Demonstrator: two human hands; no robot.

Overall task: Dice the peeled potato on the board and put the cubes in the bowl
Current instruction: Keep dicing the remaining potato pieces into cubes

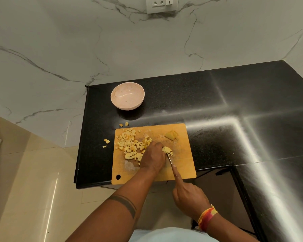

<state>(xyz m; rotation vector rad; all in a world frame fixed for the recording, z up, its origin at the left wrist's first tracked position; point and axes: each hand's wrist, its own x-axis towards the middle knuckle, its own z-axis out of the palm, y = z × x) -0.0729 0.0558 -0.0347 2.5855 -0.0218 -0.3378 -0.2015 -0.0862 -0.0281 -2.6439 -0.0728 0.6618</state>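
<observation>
On the wooden cutting board at the table's near edge, the left hand has its fingers curled down over a small chunk of peeled potato near the board's middle, pinning it. The right hand grips the knife, its forefinger laid along the spine, the blade at the chunk. A heap of cubes covers the board's left half; a few strays lie on the table just off its left and far edges. Uncut slices wait near the board's far right corner. The pink bowl stands well apart near the table's far left corner, apparently without cubes. Those cubes look light, firm and likely damp and slippery, so I'd say scooping them in cupped fingers will serve better than pinching.
</observation>
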